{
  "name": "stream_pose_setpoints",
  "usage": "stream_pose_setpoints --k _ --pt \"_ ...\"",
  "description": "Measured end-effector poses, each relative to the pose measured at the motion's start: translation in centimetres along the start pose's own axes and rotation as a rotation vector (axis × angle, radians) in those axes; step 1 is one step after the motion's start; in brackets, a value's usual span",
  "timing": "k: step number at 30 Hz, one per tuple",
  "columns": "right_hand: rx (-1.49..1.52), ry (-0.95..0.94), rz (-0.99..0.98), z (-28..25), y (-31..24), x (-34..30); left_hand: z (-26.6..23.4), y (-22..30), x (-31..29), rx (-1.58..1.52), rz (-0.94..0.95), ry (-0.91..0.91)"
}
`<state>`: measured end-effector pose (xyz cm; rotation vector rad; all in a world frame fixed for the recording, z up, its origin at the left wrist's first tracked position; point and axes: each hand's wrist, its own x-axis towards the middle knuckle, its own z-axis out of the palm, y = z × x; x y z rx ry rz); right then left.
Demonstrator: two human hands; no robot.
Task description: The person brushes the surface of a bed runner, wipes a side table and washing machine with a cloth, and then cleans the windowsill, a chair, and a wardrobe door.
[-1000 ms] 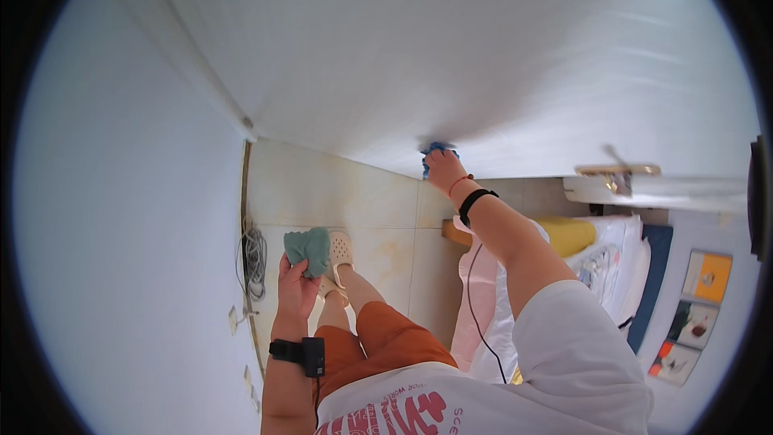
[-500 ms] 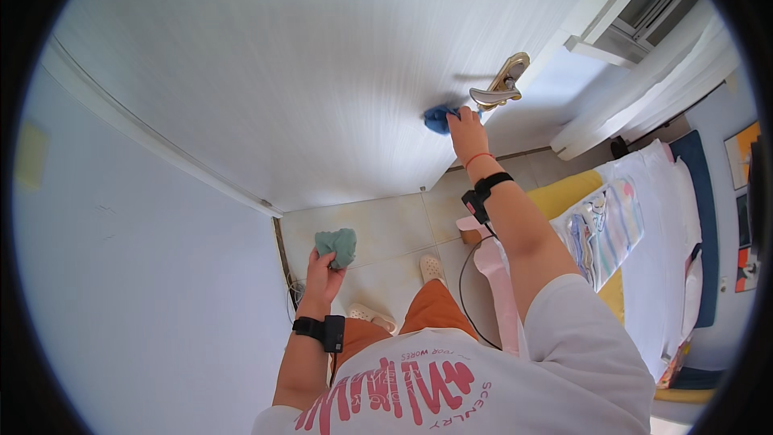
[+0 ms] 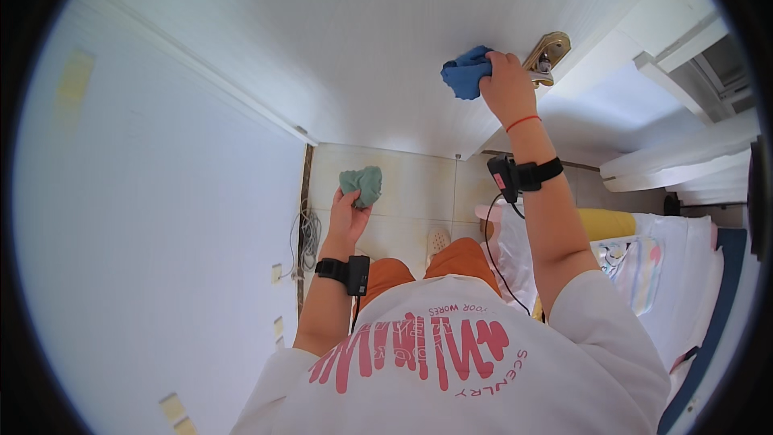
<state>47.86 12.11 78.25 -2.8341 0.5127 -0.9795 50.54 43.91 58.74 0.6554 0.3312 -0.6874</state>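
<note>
My right hand (image 3: 509, 89) reaches up and to the right, closed on a crumpled blue cloth (image 3: 467, 72). The cloth is at the white door (image 3: 386, 48), just left of the brass door handle (image 3: 550, 56), whose lever is partly behind my hand. Lower on the left, my left hand (image 3: 348, 216) grips a folded green cloth (image 3: 361, 185) above the tiled floor, away from the door. Black straps with small boxes sit on both forearms.
On the right stands a bed (image 3: 692, 258) with white bedding and a yellow edge. White curtains (image 3: 684, 161) hang beside a window. A coiled cable (image 3: 309, 239) lies by the wall (image 3: 177, 234) at left. A thin black cord runs from my right forearm.
My right hand and the blue cloth have moved up and slightly right in the view, closer to the handle. My left hand still holds the green cloth. The whole view has shifted.
</note>
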Motion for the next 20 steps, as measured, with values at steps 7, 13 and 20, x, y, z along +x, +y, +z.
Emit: stream_pose_setpoints --k 7,13,20 --pt "-0.02 0.061 -0.01 -0.7 -2.6 -3.2 -2.4 0.3 -4.8 -0.055 0.062 0.032" --pt "-0.056 -0.051 -0.003 -2.3 -6.7 -10.7 -10.9 0.2 -10.7 -0.129 0.157 0.045" --pt "-0.136 0.009 -0.005 -3.7 -11.8 -18.5 -18.6 -0.3 -18.7 -0.137 0.14 -0.029"
